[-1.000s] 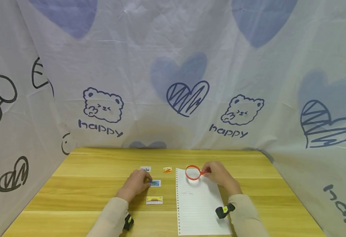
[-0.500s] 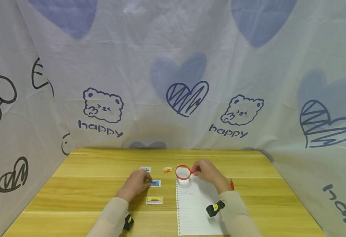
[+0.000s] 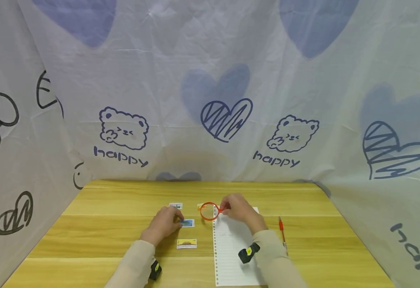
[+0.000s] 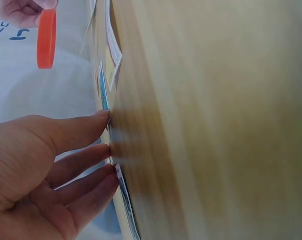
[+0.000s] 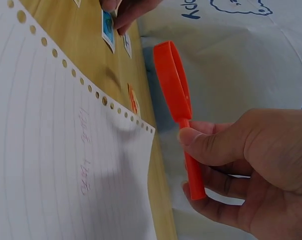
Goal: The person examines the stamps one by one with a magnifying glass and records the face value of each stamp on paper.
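My right hand [image 3: 237, 209] grips the handle of a red magnifying glass [image 5: 194, 172], thumb on one side and fingers on the other. In the head view its round lens is raised over the left edge of a lined paper sheet [image 3: 231, 256], partly overlapping an orange-yellow stamp [image 3: 200, 207]. My left hand [image 3: 163, 226] rests on the table, its thumb and fingertips touching around a blue stamp [image 3: 188, 223]. The left wrist view shows those fingers [image 4: 86, 127] fairly straight against the wood. A yellow stamp [image 3: 186, 243] lies nearer, and a pale stamp [image 3: 176, 205] farther back.
The punched sheet bears faint red handwriting [image 5: 85, 150]. A red pen [image 3: 281, 227] lies to the right, beside my right forearm. Wood-grain table [image 3: 105, 224] surrounds these things, and a printed white cloth [image 3: 174, 132] hangs behind and along both sides.
My right hand has moved left with the magnifying glass, from over the sheet to its left edge by the orange-yellow stamp. The pen has come into view. My left hand stays put.
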Available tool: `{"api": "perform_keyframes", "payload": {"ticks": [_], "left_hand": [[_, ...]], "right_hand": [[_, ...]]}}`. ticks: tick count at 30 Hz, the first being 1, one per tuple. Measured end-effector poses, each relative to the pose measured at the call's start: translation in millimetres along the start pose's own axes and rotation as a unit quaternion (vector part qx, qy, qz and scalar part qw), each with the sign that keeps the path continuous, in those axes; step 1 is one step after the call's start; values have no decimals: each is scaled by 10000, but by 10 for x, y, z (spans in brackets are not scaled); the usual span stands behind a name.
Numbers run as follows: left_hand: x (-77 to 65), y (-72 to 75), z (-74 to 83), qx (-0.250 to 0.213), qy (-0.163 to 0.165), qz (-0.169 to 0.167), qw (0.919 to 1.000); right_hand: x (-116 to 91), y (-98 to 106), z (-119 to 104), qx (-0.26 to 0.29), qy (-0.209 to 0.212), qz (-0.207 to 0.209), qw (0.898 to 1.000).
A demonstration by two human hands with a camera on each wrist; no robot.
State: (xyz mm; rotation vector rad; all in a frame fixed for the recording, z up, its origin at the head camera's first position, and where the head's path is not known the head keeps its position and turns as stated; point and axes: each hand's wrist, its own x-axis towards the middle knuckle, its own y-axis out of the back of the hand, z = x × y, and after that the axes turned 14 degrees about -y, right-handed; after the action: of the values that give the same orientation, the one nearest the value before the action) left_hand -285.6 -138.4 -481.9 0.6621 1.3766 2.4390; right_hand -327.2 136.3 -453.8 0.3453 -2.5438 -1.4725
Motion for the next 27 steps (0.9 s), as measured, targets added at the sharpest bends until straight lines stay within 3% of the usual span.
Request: {"api": "perform_keyframes", "payload": {"ticks": [5, 16, 27], "left_hand": [[-1, -9, -7, -3, 16, 12, 10000], [3, -20, -16, -8, -19, 41, 10000], [2, -18, -13, 1, 0, 37, 10000]], "right_hand": [[36, -80, -50, -20, 225, 15, 9997], [88, -235, -173, 18, 304, -71, 9995], [69, -291, -277, 177, 50, -337, 9993]]}}
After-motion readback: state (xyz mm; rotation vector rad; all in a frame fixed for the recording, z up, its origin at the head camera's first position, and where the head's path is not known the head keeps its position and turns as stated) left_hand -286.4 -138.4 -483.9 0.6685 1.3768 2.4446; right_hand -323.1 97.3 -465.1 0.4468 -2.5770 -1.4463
